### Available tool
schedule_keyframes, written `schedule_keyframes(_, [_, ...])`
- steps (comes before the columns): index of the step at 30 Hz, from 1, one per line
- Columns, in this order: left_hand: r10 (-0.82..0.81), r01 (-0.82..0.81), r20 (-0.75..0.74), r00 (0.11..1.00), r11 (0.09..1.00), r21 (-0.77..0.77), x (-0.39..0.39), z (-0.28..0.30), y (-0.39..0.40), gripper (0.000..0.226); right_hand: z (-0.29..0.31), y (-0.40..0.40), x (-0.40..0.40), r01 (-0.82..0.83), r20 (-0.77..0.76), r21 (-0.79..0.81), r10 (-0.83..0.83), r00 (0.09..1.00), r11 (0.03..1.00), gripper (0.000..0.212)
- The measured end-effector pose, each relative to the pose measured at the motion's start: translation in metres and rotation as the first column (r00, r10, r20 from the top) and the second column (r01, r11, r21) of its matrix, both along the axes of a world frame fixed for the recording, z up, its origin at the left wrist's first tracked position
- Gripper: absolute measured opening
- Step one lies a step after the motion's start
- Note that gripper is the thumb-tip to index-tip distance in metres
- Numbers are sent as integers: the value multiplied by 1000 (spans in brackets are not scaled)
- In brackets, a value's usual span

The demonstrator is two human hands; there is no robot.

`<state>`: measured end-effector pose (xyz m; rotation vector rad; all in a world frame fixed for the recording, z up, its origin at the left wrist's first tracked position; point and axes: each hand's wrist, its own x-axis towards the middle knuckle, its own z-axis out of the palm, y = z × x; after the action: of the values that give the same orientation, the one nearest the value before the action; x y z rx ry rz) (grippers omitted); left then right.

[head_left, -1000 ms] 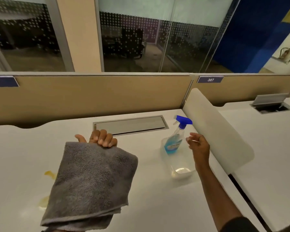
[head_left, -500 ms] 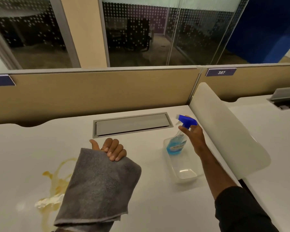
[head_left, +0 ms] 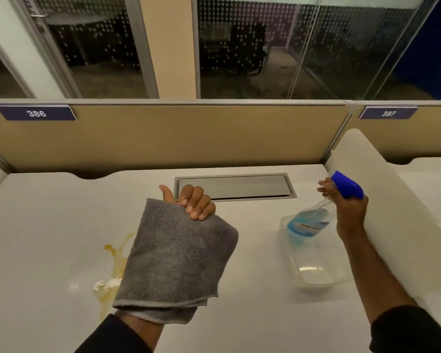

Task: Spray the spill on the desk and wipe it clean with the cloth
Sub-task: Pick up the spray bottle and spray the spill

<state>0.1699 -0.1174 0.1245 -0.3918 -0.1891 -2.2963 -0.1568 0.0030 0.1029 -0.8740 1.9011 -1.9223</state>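
Observation:
My left hand (head_left: 192,201) grips the top edge of a grey cloth (head_left: 174,261), which hangs down over my wrist above the white desk (head_left: 36,238). Left of the cloth, a yellow-brown spill (head_left: 113,266) with a white blob streaks the desk; the cloth hides part of it. My right hand (head_left: 348,208) is closed around the neck of a spray bottle (head_left: 309,221) that has blue liquid and a blue trigger head. The bottle is tilted, its base inside a clear plastic container (head_left: 313,273).
A metal cable hatch (head_left: 234,186) is set flush in the desk at the back. A tan partition (head_left: 188,136) closes off the rear. A white rounded divider (head_left: 382,212) rises along the right side, close to my right arm.
My right hand reached the bottle and closed on its neck, tilting it. The view shifted left, so more of the spill shows. My left hand still holds the cloth.

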Motion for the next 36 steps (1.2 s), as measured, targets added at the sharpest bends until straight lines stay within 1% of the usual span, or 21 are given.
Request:
schedule_keyframes(2, [28,-29,66,997,1000,5,7,6,-5,94,31,8,15,28,-63,-97,-35,997,995,15])
schedule_keyframes(3, [49,-50,105,993,999,3,11,9,-9,91,49,14,24,39,-76,-138,-50,996,990,14])
schedule_keyframes(4, [66,-67,137,988,998,-3,15,13,-12,86,64,18,32,51,-83,-183,-67,994,982,22])
schedule_keyframes(6, [91,-88,195,976,996,-26,26,21,-18,72,87,28,49,92,-97,-246,-118,988,965,56])
schedule_keyframes(7, [105,-98,230,967,994,-42,32,25,-21,64,98,34,59,89,-116,-261,-123,986,961,67])
schedule_keyframes(8, [118,-107,258,959,993,-56,38,29,-21,57,106,39,70,86,-132,-275,-126,983,958,70])
schedule_keyframes(9, [125,-112,274,954,992,-62,43,34,-21,53,114,44,83,75,-138,-295,-119,983,953,65])
schedule_keyframes(10, [128,-117,278,952,992,-56,49,38,-20,54,121,49,98,59,-129,-313,-104,986,948,56])
schedule_keyframes(13, [155,-147,302,941,988,-50,64,47,-18,59,135,62,149,10,-97,-364,-48,994,931,14])
schedule_keyframes(14, [165,-155,312,936,986,-58,70,51,-18,59,137,64,169,-26,-88,-381,-8,996,924,8])
schedule_keyframes(16, [178,-163,314,933,984,-73,83,60,-19,59,132,66,208,-76,-29,-397,70,997,915,10])
schedule_keyframes(18, [187,-167,317,930,982,-87,96,68,-23,59,117,68,244,-85,48,-385,112,993,919,19])
schedule_keyframes(22, [174,-142,275,946,981,-132,122,80,-32,60,93,74,303,-122,206,-351,204,957,928,19])
schedule_keyframes(24, [147,-109,235,961,980,-167,133,83,-36,60,90,75,326,-185,217,-323,264,940,928,24])
schedule_keyframes(26, [122,-77,194,973,971,-226,144,87,-37,56,89,75,345,-263,173,-266,315,933,927,36])
schedule_keyframes(27, [116,-67,178,977,963,-262,149,90,-36,54,91,76,353,-315,132,-235,351,927,919,44])
schedule_keyframes(28, [115,-61,167,979,953,-297,153,93,-36,54,93,77,361,-378,80,-204,400,913,903,48])
schedule_keyframes(30, [119,-61,151,981,937,-344,162,99,-33,55,100,79,375,-481,-22,-155,483,875,863,46])
schedule_keyframes(33, [110,-60,109,988,921,-385,175,111,-26,56,113,86,394,-556,-170,-87,537,826,827,33])
schedule_keyframes(36, [80,-40,67,995,888,-459,188,125,-21,57,129,87,410,-638,-277,48,624,731,769,30])
